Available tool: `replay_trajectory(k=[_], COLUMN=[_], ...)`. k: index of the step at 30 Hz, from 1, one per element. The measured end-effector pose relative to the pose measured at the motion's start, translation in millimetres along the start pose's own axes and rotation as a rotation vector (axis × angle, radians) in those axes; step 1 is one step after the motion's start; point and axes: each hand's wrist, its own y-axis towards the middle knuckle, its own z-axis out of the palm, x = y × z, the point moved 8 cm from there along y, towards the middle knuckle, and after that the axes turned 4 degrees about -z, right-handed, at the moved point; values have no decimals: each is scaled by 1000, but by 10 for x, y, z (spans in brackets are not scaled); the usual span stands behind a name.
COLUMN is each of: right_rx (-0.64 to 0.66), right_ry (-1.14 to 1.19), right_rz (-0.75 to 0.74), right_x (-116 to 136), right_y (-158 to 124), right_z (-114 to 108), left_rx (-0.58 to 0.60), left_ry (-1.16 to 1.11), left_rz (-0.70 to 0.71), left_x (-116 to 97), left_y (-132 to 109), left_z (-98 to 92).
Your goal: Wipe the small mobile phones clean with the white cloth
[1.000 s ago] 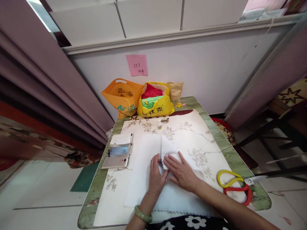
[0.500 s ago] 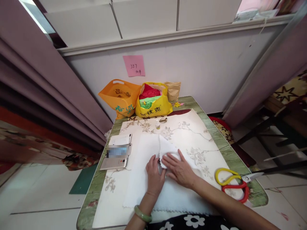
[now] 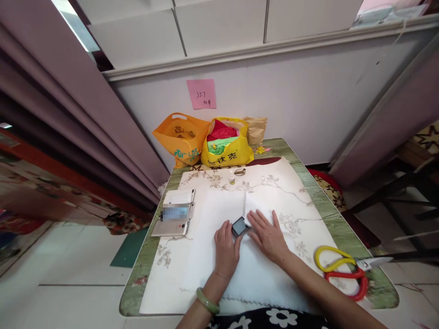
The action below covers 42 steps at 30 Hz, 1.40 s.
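Note:
A small black-edged rectangular device (image 3: 239, 226) with a grey screen-like face rests on the white cloth (image 3: 199, 260). Its left side is held by my left hand (image 3: 227, 246), fingers along the upper edge and thumb below. My right hand (image 3: 269, 235) lies with fingers stretched out and thumb apart on a folded-back part of the cloth, fingertips next to the device's right edge. The cloth has a zigzag-cut border and spreads over a flower-patterned sheet (image 3: 164, 288). Large scissors (image 3: 356, 265) with one yellow and one red handle lie to the right of my hands.
Several phones (image 3: 171, 228) line the left side of the green table (image 3: 132, 294). At the back stand an orange bag (image 3: 181, 137), a stuffed yellow bag (image 3: 228, 155) and a brown pouch (image 3: 255, 130). A little bottle (image 3: 232, 177) and folded glasses (image 3: 240, 172) sit nearer.
The cloth flap that covered the device has moved right under my right hand, so the device now shows. My left hand stays at its side. The whole view has shifted slightly.

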Motion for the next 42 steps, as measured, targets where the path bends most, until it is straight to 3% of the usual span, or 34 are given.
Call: replay_trajectory(k=[3, 7, 9, 15, 17, 20, 22, 24, 27, 29, 34, 36, 38, 42], right_rx=[-32, 26, 48, -14, -8, 33, 50, 51, 21, -2, 17, 43, 51, 14], right_ry=[-19, 70, 102, 16, 27, 92, 119, 107, 32, -11, 47, 97, 103, 16], right_rz=[110, -176, -252, 170, 101, -173, -249, -169, 65, 124, -122, -183, -121, 124], right_x=[-63, 353, 412, -169, -38, 358, 437, 278, -101, -164, 373, 474, 341, -158], right_y=[40, 55, 61, 126, 91, 15, 3, 57, 113, 70, -90, -47, 77, 225], right_z=[-35, 0, 16, -7, 11, 65, 86, 89, 49, 10, 21, 45, 53, 7], left_rx=[-6, 3, 8, -22, -25, -19, -12, -2, 1, -4, 5, -4, -13, -7], left_ry=[-4, -32, -50, -66, -74, -98, -117, -137, -161, -170, -165, -158, -158, -163], left_rz=[-8, -4, -13, -49, -47, -60, -66, -66, -59, -61, -78, -83, -85, -99], left_x=[14, 53, 73, 93, 93, 108, 111, 98, 61, 43, 54, 70, 81, 97], left_y=[3, -13, -21, -2, 7, 14, 19, 26, 43, 52, 49, 41, 33, 19], left_z=[-5, 12, 22, 1, -4, -8, -18, -35, -76, -100, -87, -80, -77, -61])
